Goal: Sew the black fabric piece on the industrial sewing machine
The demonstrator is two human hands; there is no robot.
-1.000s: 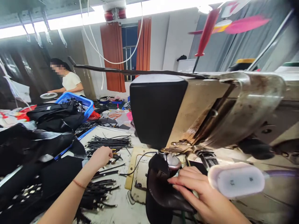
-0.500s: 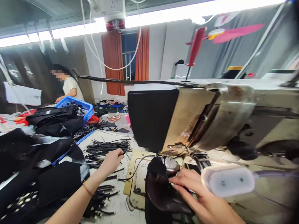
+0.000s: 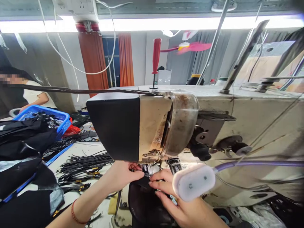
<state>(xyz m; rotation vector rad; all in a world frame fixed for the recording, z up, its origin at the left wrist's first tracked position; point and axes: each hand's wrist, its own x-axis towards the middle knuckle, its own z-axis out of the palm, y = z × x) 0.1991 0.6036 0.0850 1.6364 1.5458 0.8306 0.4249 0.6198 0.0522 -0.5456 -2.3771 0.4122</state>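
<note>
My left hand (image 3: 127,173) is at the left of the sewing machine's (image 3: 152,126) needle area. Its fingers are curled with the thumb against them, and what they pinch is hidden. My right hand (image 3: 177,198) lies with fingers stretched out, their tips on a black piece of material (image 3: 143,182) by the metal presser foot (image 3: 152,168). The black piece is on a dark, rounded work support (image 3: 144,204) under the machine head. A white oval lamp (image 3: 194,182) partly covers my right hand.
Bundles of thin black straps (image 3: 83,166) lie left of the machine. Black fabric pieces (image 3: 26,202) and a blue basket (image 3: 59,118) are farther left. A red-handled screwdriver (image 3: 156,58) stands upright on the machine. Another person (image 3: 39,96) is at the far left.
My left hand has moved right, from beside the strap bundle to the needle area. My right hand stays by the presser foot. The camera view has turned right.
</note>
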